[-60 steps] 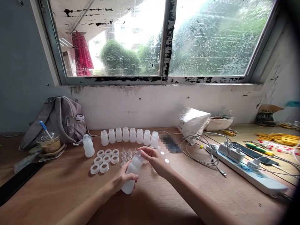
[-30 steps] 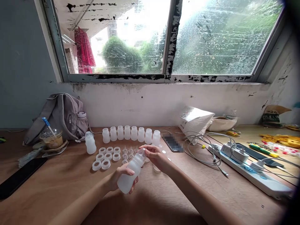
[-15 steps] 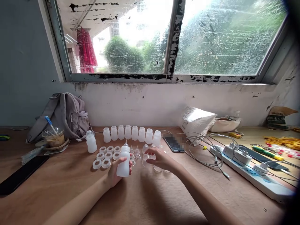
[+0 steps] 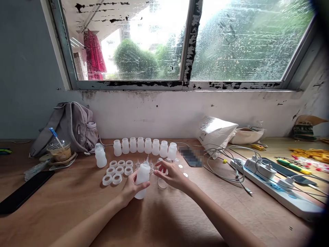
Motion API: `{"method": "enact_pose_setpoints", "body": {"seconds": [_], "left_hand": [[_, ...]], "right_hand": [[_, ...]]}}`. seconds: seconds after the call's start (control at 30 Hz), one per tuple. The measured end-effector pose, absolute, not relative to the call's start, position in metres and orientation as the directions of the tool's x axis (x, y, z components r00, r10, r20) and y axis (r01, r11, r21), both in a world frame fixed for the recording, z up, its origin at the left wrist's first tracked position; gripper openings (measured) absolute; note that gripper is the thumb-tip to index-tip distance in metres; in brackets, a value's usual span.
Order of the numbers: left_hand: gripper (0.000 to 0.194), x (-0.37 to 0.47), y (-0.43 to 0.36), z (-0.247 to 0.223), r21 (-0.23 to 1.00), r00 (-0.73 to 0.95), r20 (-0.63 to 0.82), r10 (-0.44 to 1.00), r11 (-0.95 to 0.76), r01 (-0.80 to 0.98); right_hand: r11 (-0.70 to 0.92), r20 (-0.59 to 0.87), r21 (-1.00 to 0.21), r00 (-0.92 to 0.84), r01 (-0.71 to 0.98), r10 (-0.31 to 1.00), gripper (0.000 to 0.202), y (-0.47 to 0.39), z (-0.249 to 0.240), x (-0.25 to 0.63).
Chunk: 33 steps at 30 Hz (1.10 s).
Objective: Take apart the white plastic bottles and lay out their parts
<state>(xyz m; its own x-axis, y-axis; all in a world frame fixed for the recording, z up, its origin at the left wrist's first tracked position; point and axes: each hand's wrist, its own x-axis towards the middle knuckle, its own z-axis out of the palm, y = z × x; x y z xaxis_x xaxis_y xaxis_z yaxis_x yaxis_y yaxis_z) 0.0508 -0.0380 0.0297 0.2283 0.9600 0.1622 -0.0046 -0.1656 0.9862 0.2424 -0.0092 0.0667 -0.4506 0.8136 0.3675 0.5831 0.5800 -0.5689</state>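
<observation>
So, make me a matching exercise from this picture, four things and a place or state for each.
1. Left hand
2. Pale rings
3. Backpack
4. Power strip

A. Has chargers plugged in
B. Behind the drink cup
C. Wrapped around a bottle
D. Lying flat in a cluster

Pairs: 1-C, 2-D, 3-B, 4-A

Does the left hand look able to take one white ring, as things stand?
Probably not right away: the left hand is wrapped around a bottle. The white rings lie nearby with nothing on top, so the hand would likely need freeing first.
</observation>
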Motion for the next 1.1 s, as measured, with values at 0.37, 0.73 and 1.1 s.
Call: {"method": "enact_pose_setpoints", "body": {"seconds": [0.37,0.73,1.1], "left_hand": [[0.034,0.054,-0.056,0.037,0.833,0.244,0.338,0.909,-0.410,0.372],[0.020,0.053,-0.051,0.036,0.991,0.396,0.083,0.915,-0.118,0.064],[0.037,0.037,-0.047,0.027,0.872,0.641,-0.116,0.759,0.386,-0.299]], "right_hand": [[0.502,0.360,-0.788,-0.396,0.357,0.845,0.030,-0.034,0.061,0.219],[0.400,0.291,-0.882,-0.379,0.249,0.878,0.031,-0.028,0.053,0.217],[0.236,0.228,-0.970,-0.569,-0.060,0.790,0.048,-0.020,0.064,0.225]]}}
